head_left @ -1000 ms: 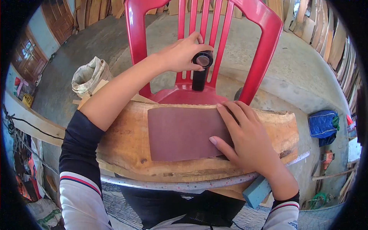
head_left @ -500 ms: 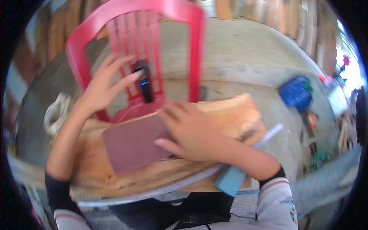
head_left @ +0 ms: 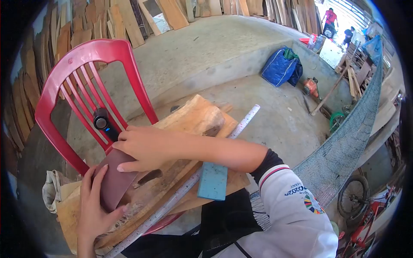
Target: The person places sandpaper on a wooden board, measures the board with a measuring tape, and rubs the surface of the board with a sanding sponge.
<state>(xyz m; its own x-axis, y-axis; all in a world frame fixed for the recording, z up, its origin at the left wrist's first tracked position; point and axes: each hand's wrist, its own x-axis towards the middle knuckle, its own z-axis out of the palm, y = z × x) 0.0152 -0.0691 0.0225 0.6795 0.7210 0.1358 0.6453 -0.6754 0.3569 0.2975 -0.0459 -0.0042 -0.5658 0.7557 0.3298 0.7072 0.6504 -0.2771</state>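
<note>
A dark maroon sheet of sandpaper (head_left: 117, 174) bows over the left part of a live-edge wooden slab (head_left: 180, 124). My left hand (head_left: 95, 206) grips its left side, with the fingers up along the edge and the thumb apart below. Across the slab reaches my right hand (head_left: 146, 148), whose fingers and thumb hold the sheet's upper right edge. A dark hollow (head_left: 148, 177) shows in the wood beside the sheet. Near my right forearm, a light blue block (head_left: 213, 182) lies against a white speckled measuring stick (head_left: 172, 202).
A red plastic chair (head_left: 88, 51) stands opposite, bearing a black cylindrical device (head_left: 105, 122) with a blue light. Boards (head_left: 124, 21) lean along the back wall. A blue bag (head_left: 280, 66), an orange tool (head_left: 310, 86), green netting (head_left: 344, 150) and a bicycle (head_left: 355, 198) are to the right.
My left hand came down from the air onto the sandpaper. The sheet went from flat to curved, and my right hand shifted left with it. The view turned right.
</note>
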